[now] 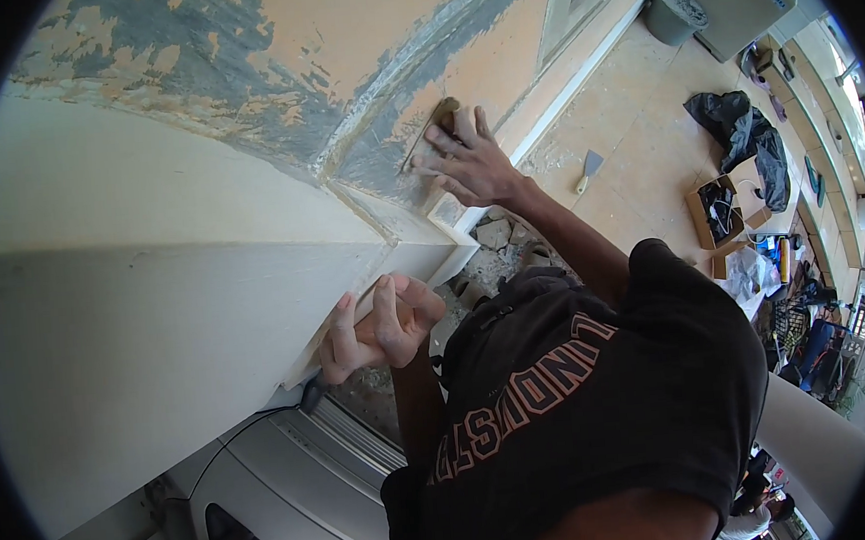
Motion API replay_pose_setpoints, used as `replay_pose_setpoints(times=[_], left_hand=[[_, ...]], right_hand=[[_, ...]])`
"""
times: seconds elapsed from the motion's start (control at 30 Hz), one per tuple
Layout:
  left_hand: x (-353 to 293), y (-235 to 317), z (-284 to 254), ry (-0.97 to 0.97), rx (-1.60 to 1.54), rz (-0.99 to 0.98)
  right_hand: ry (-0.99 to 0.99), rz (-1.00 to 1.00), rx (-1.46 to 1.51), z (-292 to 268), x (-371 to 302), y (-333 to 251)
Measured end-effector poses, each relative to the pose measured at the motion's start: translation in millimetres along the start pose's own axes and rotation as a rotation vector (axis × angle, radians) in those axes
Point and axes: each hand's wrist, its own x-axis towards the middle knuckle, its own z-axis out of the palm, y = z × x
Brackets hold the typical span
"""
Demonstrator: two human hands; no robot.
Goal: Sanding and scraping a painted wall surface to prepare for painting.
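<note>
The person's right hand presses a small flat block against a wall, its fingers spread over the block and gripping it. The block is narrow and set at a slant, dull tan along its length with a darker brown upper end; the fingers cover much of it, so its full shape and material cannot be told. It sits on the lower part of the wall, just right of a pale, rough ridge that runs diagonally across the surface.

The wall is peach-coloured and patchy: smeared grey areas with ragged edges spread over it, thickest at upper left and along both sides of the ridge. Near the block, grey streaks thin out into peach.

The left hand is lower and nearer the body, its fingers bent, beside the edge of a smooth cream-white surface. Whether it grips that edge cannot be told.

Broken rubble lies below the wall's end. On the tan tiled floor to the right are a putty knife, a crumpled black plastic bag and an open cardboard box; a grey bucket stands farther back.
</note>
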Motion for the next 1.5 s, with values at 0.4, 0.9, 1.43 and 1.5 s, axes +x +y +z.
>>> replay_pose_setpoints(times=[0.4,0.9,1.43,1.5], left_hand=[[2.4,5.0,4.5,-0.017,-0.015,-0.005],[4.7,5.1,15.9,0.026,-0.041,0.007],[-3.1,4.6,-1.8,0.005,0.042,-0.008],[1.4,6.4,1.9,-0.021,0.059,0.004]], right_hand=[[0.427,-0.292,-0.172,70.2,0.3,17.1],[0.441,0.079,-0.145,69.6,13.2,-10.5],[0.788,-0.097,0.017,29.6,36.3,-39.5],[0.716,-0.004,-0.045,98.2,13.7,-17.8]])
